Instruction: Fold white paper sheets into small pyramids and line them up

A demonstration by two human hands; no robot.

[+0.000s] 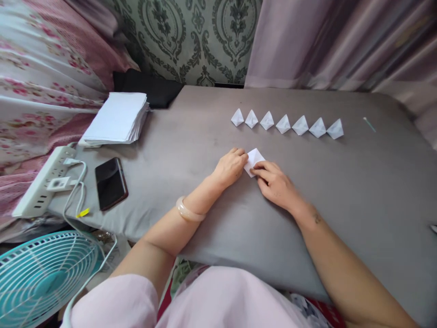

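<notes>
A small folded square of white paper [255, 157] lies on the grey cloth, turned so one corner points away from me. My left hand [232, 165] has its curled fingers closed on the paper's left corner. From the right, my right hand [275, 183] presses its fingers together on the paper's lower right part; the thumb is near the lower edge. Beyond both hands stands a row of several folded white paper shapes [283, 124], pointed at the top.
On the left are a stack of white paper [116, 117], a black phone [111, 183] and a white power strip [44, 182] with cables. A turquoise fan [51, 278] stands beside the table [191, 123]. A thin stick [369, 124] lies far right.
</notes>
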